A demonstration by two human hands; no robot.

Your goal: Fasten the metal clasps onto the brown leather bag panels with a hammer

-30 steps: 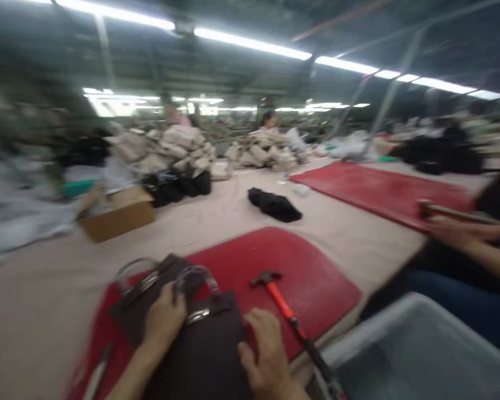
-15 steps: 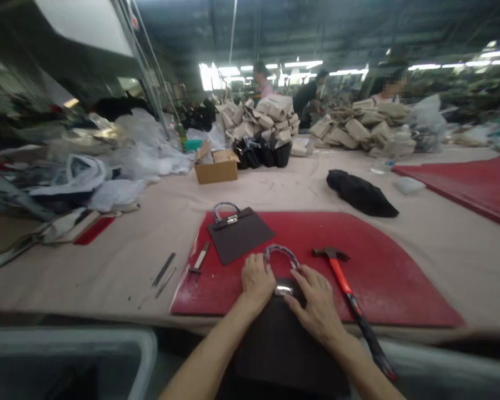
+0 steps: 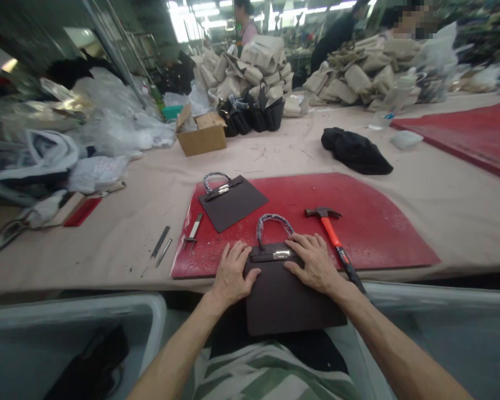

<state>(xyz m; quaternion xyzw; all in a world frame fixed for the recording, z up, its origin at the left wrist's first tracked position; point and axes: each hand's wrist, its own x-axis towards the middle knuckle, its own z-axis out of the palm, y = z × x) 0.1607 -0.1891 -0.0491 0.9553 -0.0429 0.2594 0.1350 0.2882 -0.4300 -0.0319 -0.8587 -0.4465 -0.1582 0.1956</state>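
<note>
A dark brown handbag panel (image 3: pixel 291 300) lies on the near edge of the red mat and overhangs toward my lap. It has a plastic-wrapped handle (image 3: pixel 275 218) and a silver clasp (image 3: pixel 281 255). My left hand (image 3: pixel 233 273) rests at its upper left edge, fingers spread, thumb touching the panel. Over the upper right part lies my right hand (image 3: pixel 315 263), fingers extended and thumb beside the clasp. Neither hand is closed round the panel. A second similar panel (image 3: pixel 235 204) with a wrapped handle lies further up the mat.
A claw hammer (image 3: pixel 332 236) lies right of my right hand on the red mat (image 3: pixel 379 222). Left are a small metal tool with a crosspiece (image 3: pixel 194 230) and two thin tools (image 3: pixel 162 244). Further back stand a cardboard box (image 3: pixel 202 140) and black bags (image 3: pixel 254 115). Grey bins (image 3: pixel 158 311) flank me.
The view has tilted down. My left hand has moved from the handle's base to the panel's left edge. My right hand stays near the clasp, and more of the panel shows.
</note>
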